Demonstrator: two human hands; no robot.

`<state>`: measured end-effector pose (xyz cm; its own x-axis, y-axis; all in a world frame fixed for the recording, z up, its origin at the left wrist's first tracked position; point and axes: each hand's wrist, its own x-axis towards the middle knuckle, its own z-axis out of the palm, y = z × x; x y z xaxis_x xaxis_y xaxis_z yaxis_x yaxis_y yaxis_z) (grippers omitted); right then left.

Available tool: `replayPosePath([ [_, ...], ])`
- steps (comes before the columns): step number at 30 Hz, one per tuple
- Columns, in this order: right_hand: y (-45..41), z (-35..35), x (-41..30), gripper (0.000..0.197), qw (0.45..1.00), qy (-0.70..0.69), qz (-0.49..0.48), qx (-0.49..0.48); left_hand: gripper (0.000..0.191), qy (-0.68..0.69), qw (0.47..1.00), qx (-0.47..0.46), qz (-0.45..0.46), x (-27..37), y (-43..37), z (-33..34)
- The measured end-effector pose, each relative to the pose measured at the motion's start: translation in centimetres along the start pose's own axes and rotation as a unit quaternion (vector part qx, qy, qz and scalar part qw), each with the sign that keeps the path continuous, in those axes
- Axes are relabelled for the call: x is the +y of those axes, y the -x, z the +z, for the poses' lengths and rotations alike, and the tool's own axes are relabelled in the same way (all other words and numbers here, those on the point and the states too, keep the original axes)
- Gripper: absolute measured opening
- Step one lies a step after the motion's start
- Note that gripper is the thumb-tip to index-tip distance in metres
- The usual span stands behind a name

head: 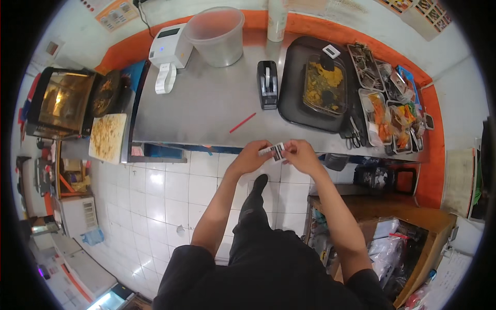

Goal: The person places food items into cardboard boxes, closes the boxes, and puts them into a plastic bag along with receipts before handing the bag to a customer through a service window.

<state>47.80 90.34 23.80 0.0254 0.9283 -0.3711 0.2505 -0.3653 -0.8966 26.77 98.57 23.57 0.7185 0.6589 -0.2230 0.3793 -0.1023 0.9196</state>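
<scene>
My left hand and my right hand meet just off the steel counter's front edge. Between them they grip a small white printed label or slip with black blocks on it, the left at its left end, the right at its other end. On the counter beyond lies a thin red stick or pen. A black tape dispenser stands behind it. At the back left, a white label printer has a curled paper strip hanging from its front.
A translucent plastic bucket stands beside the printer. To the right are a black tray with a food container, scissors and several filled containers. A stained white board and a lit glass-front oven are left.
</scene>
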Motion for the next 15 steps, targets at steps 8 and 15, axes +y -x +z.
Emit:
replayPosePath([
  [8, -22.2, -2.3, 3.4, 0.033, 0.972, 0.041, 0.014, 0.23, 0.026, -0.058, 0.995, 0.08, 0.033, -7.7, -15.0, -3.0],
  [15, -23.4, -2.0, -0.3, 0.026, 0.945, -0.257, 0.186, 0.08, 0.032, 0.031, 0.999, 0.035, -0.009, -9.7, -18.4, -4.2],
])
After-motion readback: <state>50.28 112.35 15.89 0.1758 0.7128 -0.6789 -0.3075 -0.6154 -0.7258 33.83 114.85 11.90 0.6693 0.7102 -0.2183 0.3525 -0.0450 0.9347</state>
